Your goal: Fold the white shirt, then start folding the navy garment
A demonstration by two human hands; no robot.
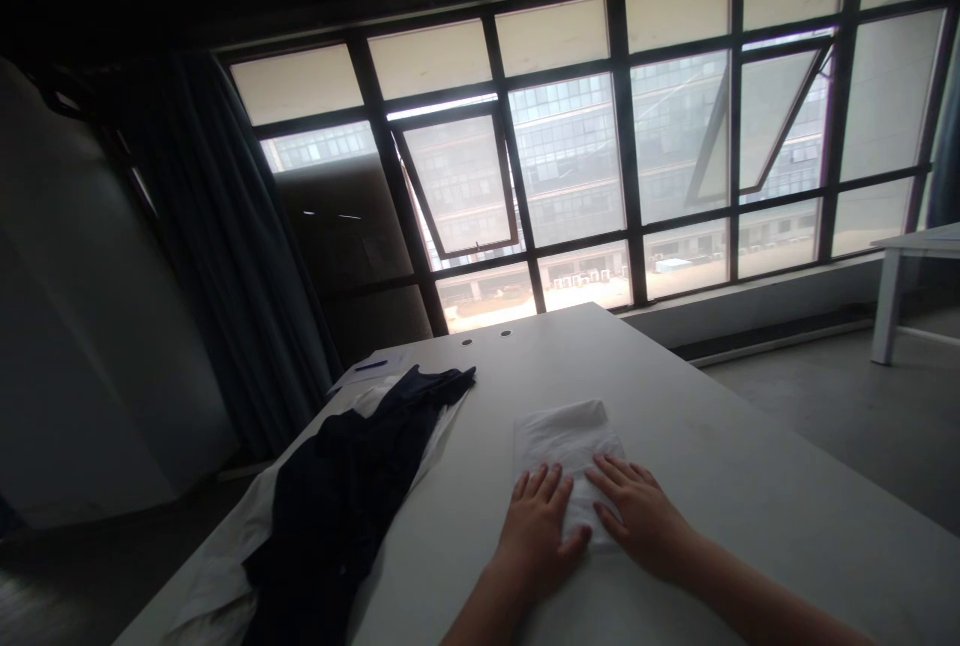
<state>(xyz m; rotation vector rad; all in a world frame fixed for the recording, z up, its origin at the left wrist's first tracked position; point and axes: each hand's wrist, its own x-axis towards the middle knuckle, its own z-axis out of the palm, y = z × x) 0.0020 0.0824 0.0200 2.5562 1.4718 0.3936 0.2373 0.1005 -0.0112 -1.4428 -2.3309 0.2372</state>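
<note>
My left hand point(534, 536) and my right hand point(637, 516) lie flat on a folded white cloth point(564, 436), fingers spread and pressing on its near half. Neither hand grips it. The cloth is a neat, thin rectangle on the white table point(697, 416), and its near edge is hidden under my hands. To the left of my left hand lies a crumpled dark navy garment point(337, 496) on top of a white garment point(225, 566), and neither hand touches them.
A sheet of paper with a blue pen point(371, 365) lies at the table's far left corner. Large windows point(570, 166) stand beyond the table, with a dark curtain point(240, 246) at the left. A small white table point(911, 246) stands on the floor at the right.
</note>
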